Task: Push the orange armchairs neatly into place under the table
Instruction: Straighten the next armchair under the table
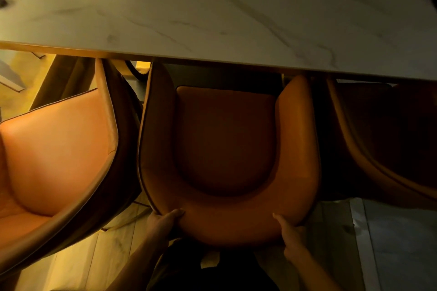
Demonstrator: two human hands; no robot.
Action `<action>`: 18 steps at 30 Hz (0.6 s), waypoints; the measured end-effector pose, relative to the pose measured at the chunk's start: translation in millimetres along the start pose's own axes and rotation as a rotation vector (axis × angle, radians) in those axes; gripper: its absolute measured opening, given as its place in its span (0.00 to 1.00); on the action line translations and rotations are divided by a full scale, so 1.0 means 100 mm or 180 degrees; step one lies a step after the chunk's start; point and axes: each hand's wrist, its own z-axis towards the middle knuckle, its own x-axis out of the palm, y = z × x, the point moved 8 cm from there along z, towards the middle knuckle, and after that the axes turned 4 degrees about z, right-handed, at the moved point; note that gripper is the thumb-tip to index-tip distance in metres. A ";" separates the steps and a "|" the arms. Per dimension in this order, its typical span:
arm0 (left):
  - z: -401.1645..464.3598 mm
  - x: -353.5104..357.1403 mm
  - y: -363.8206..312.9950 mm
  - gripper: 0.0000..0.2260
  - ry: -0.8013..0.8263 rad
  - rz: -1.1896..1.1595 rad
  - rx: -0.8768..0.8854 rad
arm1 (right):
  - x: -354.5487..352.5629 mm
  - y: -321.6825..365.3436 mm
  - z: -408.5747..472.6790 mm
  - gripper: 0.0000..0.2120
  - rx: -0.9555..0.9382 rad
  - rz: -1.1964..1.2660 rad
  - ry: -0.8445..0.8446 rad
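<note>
An orange armchair [227, 139] stands straight below me, the front of its seat and arm tips tucked under the edge of the white marble table [212, 14]. My left hand [163, 222] grips the left side of its curved backrest, thumb on top. My right hand [289, 231] grips the right side of the same backrest. A second orange armchair [56, 156] stands to the left, turned at an angle and sticking further out from the table. A third orange armchair [383, 139] sits in shadow on the right, partly under the table.
Light wooden floor [94, 257] shows between the left and middle chairs. Pale tiled floor [397, 243] lies at the lower right. The left chair's side almost touches the middle chair. The room is dim.
</note>
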 end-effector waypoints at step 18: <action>0.16 -0.01 -0.54 0.23 -0.0143 0.0219 0.0116 | 0.24 0.17 0.18 0.32 0.0006 0.0110 -0.0209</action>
